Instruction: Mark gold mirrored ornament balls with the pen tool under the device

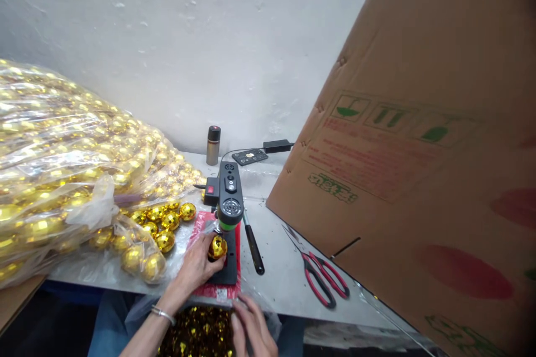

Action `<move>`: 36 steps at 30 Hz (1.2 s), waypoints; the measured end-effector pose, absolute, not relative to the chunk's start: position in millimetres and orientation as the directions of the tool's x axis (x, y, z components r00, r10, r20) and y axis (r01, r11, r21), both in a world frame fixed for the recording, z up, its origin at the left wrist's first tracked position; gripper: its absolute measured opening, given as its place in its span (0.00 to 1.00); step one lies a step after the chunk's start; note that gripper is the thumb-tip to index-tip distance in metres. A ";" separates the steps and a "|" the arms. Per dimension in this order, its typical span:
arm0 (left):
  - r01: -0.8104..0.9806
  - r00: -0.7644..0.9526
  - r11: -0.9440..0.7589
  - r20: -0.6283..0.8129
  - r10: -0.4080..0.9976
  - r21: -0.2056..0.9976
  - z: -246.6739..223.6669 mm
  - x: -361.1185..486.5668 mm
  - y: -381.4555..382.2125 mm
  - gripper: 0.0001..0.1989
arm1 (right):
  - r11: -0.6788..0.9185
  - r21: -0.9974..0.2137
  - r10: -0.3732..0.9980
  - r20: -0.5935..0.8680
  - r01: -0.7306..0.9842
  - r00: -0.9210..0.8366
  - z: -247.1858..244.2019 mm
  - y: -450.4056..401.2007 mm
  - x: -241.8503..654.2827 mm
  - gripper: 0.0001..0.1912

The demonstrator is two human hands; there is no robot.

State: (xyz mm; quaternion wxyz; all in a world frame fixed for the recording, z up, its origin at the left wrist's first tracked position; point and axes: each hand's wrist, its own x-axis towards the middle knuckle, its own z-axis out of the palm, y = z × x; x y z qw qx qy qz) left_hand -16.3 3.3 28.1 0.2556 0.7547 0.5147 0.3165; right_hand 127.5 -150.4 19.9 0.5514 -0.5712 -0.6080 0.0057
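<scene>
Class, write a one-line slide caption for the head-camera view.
The left hand holds a gold ball under the black machine, with scissors lying beside a cardboard box.

A scuffed, pale grey wall [234, 56] spanned ten to one o'clock, brightly lit near its centre; below it, a grey table [276, 284] stretched toward four o'clock.

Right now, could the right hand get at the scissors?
Probably yes: the right hand looks empty, with only thin clear plastic near its path to the scissors.
</scene>
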 end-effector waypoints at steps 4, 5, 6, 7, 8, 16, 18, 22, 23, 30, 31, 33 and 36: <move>0.601 0.286 -0.407 0.291 0.913 0.688 13.4 -10.9 5.0 0.24 | 0.393 -0.631 0.624 0.717 0.669 0.309 74.3 -123.9 153.0 0.15; 0.592 0.285 -0.421 0.310 0.907 0.687 10.0 -10.5 4.5 0.24 | 0.422 -0.597 0.593 0.751 0.682 0.291 88.8 -116.2 157.0 0.18; 0.589 0.281 -0.426 0.320 0.905 0.687 7.3 -10.5 3.7 0.24 | 0.460 -0.553 0.561 0.788 0.695 0.255 102.7 -108.4 159.7 0.21; 0.590 0.277 -0.422 0.318 0.907 0.689 5.5 -10.7 2.8 0.23 | 0.486 -0.518 0.533 0.814 0.703 0.231 115.4 -100.7 160.7 0.23; 0.590 0.278 -0.415 0.308 0.910 0.692 4.4 -11.1 1.9 0.24 | 0.522 -0.477 0.515 0.837 0.707 0.184 126.7 -93.2 160.4 0.24; 0.598 0.314 -0.397 0.253 0.915 0.696 10.7 -10.6 -1.5 0.25 | 0.681 -0.425 0.488 0.871 0.596 0.064 146.9 -55.8 137.3 0.11; 0.603 0.309 -0.392 0.250 0.918 0.694 12.0 -8.9 -2.9 0.24 | 0.662 -0.435 0.483 0.870 0.610 0.097 134.3 -52.7 132.9 0.15; 0.599 0.303 -0.387 0.250 0.920 0.701 14.0 -6.3 -5.4 0.23 | 0.672 -0.444 0.439 0.883 0.593 0.163 106.1 -49.4 129.5 0.15; 0.597 0.302 -0.383 0.245 0.921 0.705 14.2 -5.9 -5.9 0.23 | 0.674 -0.448 0.430 0.884 0.588 0.181 100.7 -49.1 129.3 0.15; 0.588 0.301 -0.397 0.266 0.916 0.704 11.6 -5.2 -6.9 0.23 | 0.640 -0.504 0.442 0.859 0.580 0.259 86.6 -51.6 126.0 0.15; 0.586 0.304 -0.397 0.262 0.916 0.706 11.5 -5.2 -7.0 0.23 | 0.635 -0.507 0.439 0.858 0.583 0.268 86.2 -51.8 125.5 0.15; 0.581 0.312 -0.394 0.253 0.916 0.712 11.3 -5.2 -7.1 0.24 | 0.627 -0.515 0.438 0.854 0.585 0.281 85.6 -51.7 124.6 0.15; 0.575 0.310 -0.396 0.257 0.915 0.716 10.3 -4.7 -7.6 0.25 | 0.623 -0.515 0.433 0.854 0.589 0.289 84.0 -50.5 124.0 0.15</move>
